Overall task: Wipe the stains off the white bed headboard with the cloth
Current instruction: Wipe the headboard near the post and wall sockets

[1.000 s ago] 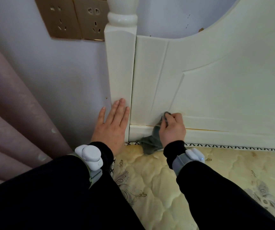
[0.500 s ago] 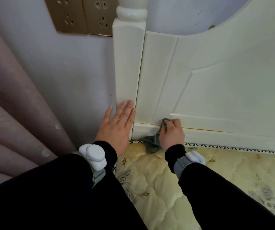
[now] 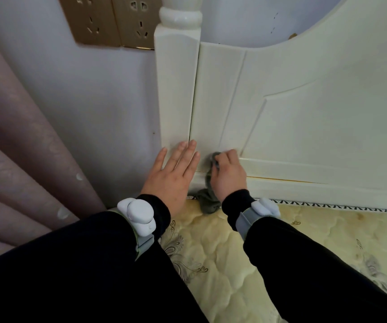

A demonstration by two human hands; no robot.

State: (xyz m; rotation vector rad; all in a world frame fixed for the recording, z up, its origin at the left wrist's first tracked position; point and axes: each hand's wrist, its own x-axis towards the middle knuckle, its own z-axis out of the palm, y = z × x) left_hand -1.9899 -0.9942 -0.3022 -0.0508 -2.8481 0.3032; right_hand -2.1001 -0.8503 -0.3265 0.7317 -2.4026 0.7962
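While the left hand [image 3: 172, 177] lies flat on the foot of the white bedpost [image 3: 176, 89], fingers straight and close together, the right hand [image 3: 229, 177] is bunched round the grey cloth [image 3: 207, 202], pressing it against the white headboard [image 3: 304, 127] at the panel's lower left corner, right beside the post. The cloth's loose end trails down past the bottom rail and touches the quilted cream mattress [image 3: 234, 264]. Each wrist carries a pale strapped-on device [image 3: 139, 213] over a black sleeve [image 3: 83, 271]. Off to the left, a mauve curtain [image 3: 13, 148] hangs in folds, and gold wall sockets [image 3: 115, 22] sit just left of the post, up high.
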